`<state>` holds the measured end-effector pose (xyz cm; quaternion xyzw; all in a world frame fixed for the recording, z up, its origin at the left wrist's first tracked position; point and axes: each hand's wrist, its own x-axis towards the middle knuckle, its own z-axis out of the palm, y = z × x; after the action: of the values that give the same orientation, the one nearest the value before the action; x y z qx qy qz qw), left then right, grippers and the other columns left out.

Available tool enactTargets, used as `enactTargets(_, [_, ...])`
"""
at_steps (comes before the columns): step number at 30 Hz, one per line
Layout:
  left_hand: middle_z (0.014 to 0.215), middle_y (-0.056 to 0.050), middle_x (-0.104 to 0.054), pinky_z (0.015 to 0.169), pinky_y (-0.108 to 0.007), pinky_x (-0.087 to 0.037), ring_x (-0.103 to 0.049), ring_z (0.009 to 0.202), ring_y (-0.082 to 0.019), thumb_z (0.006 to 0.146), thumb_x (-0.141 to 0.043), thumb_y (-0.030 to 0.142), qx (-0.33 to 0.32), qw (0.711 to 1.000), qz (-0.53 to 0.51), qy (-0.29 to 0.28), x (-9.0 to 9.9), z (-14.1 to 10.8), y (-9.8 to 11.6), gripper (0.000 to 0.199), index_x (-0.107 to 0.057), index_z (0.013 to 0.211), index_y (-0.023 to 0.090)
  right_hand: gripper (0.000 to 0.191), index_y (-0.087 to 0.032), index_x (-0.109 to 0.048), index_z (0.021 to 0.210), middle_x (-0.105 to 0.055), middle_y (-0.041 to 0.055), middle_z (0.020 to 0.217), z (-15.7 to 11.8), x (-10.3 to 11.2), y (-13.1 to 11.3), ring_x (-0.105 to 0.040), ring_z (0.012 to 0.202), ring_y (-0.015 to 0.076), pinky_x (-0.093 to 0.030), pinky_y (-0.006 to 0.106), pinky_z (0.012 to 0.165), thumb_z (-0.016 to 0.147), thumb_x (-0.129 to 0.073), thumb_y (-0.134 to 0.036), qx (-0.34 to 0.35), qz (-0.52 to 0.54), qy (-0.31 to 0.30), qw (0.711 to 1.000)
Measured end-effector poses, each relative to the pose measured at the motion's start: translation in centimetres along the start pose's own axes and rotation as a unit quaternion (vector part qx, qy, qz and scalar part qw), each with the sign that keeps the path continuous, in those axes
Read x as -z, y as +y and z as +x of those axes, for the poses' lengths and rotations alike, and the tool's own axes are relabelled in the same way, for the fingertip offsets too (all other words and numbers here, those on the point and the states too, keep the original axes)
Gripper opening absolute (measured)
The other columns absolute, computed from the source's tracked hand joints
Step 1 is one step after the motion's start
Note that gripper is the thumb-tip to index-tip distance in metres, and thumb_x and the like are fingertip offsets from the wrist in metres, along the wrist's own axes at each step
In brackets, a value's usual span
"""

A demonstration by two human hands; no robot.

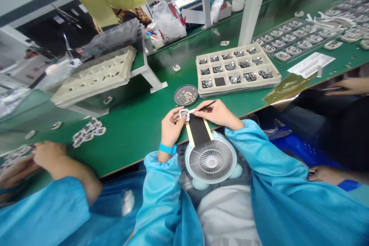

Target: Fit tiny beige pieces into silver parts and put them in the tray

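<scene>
Between thumb and fingers, my left hand [170,127] holds a small white plastic housing [184,114] with a squarish frame shape. My right hand [217,112] grips a thin dark pen-like tool [209,104], probably tweezers; its tip points toward the housing, and whether they touch is unclear. Below both hands, a black sheet with pale yellow side strips [199,128] hangs over the table's front edge. Just beyond my hands sits a round dark dish [180,95] with many tiny pale pieces in it.
A cream compartment tray [239,89] of small metal parts stands behind my right hand. Clear trays of white housings [294,38] lie far right. A pile of housings [88,132] is at left. A round fan [211,161] sits at my lap. A co-worker's hands [50,153] are at left.
</scene>
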<state>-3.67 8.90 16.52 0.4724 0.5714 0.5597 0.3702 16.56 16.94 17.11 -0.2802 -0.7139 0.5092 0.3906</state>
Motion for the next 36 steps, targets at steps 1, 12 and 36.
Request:
enactTargets(1, [0.103, -0.012, -0.077, 0.07, -0.033, -0.065, -0.074, 0.087, -0.022, 0.077, -0.082, 0.03, 0.002, 1.0, -0.002, 0.001, 0.0, 0.0, 0.0, 0.047, -0.068, 0.119, 0.014, 0.026, -0.017, -0.08, 0.091, -0.077, 0.0053, 0.084, 0.0, 0.1, 0.0, -0.063, 0.065, 0.0138, -0.048, 0.026, 0.058, 0.083, -0.076, -0.042, 0.0, -0.004, -0.004, 1.0])
enactTargets(12, [0.103, -0.013, -0.078, 0.069, -0.033, -0.065, -0.075, 0.083, -0.022, 0.078, -0.081, 0.035, 0.018, 0.999, -0.038, 0.017, 0.1, -0.3, 0.6, 0.05, -0.068, 0.121, 0.013, 0.029, -0.019, -0.078, 0.093, -0.077, 0.006, 0.09, 1.1, -1.9, -0.1, -0.063, 0.06, 0.0132, -0.053, 0.027, 0.057, 0.082, -0.078, -0.045, 0.02, 0.027, 0.057, 0.998])
enactTargets(36, [0.103, -0.012, -0.078, 0.07, -0.033, -0.066, -0.075, 0.081, -0.021, 0.078, -0.081, 0.032, 0.039, 0.998, -0.041, 0.012, -0.2, -0.6, 0.8, 0.049, -0.069, 0.122, 0.014, 0.028, -0.02, -0.079, 0.095, -0.078, 0.0057, 0.09, 1.0, -2.2, -0.4, -0.062, 0.055, 0.0127, -0.052, 0.028, 0.054, 0.081, -0.079, -0.044, 0.0, 0.052, 0.063, 0.997])
